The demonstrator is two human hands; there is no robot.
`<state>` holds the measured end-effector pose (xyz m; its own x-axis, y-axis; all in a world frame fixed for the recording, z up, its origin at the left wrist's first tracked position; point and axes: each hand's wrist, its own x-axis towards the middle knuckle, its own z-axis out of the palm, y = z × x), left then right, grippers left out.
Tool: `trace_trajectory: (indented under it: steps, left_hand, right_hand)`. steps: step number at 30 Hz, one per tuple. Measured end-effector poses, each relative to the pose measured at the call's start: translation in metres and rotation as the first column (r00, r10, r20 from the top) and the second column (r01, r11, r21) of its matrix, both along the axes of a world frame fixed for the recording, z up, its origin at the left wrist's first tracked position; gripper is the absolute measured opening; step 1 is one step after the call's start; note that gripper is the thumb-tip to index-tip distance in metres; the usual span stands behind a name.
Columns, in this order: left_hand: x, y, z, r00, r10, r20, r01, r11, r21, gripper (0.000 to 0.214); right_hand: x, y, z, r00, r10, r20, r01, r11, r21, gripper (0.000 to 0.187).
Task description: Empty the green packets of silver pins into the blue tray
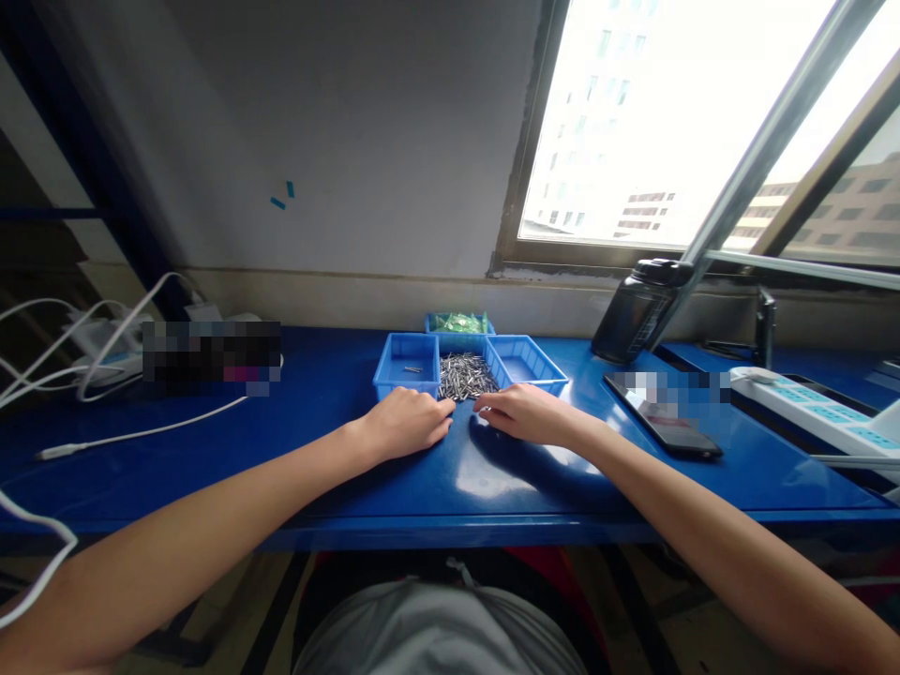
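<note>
A pile of small metal pins (465, 375) lies on the blue table (281, 441) between two blue trays. My left hand (409, 422) rests knuckles-up at the pile's near left edge, fingers curled with the tips together. My right hand (524, 413) sits at the pile's near right edge, fingers curled and pointing left at the pins. Whether either hand holds a pin is hidden. The left blue tray (408, 364) holds one or two pins. The right blue tray (526, 362) looks empty.
A small blue tray of green parts (459, 323) stands behind the pile. A dark bottle (638, 311) and a black phone (665, 417) are at the right, with a white power strip (816, 405) beyond. White cables (105, 375) lie at the left.
</note>
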<state>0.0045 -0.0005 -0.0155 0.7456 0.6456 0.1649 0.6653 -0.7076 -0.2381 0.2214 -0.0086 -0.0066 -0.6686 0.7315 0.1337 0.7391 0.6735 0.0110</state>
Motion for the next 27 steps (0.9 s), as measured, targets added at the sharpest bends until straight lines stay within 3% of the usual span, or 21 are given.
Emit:
trace_trajectory:
  steps: [10, 19, 27]
  left_hand:
    - [0.0006, -0.002, 0.0031, 0.985, -0.159, 0.074, 0.165, 0.983, -0.086, 0.019]
    - [-0.0001, 0.0003, 0.0006, 0.959, -0.26, 0.113, 0.27, 0.96, -0.076, 0.019]
    - [-0.0004, 0.0031, -0.0006, 0.927, -0.325, 0.188, 0.352, 0.926, -0.138, 0.018]
  right_hand:
    - [0.0008, 0.0, -0.0005, 1.0, 0.006, 0.007, -0.006, 1.0, 0.006, 0.025]
    - [-0.0001, -0.0005, -0.0005, 1.0, 0.016, -0.02, -0.016, 1.0, -0.002, 0.024]
    - [-0.0039, -0.0026, 0.0006, 0.994, 0.036, -0.103, -0.049, 0.991, -0.127, 0.025]
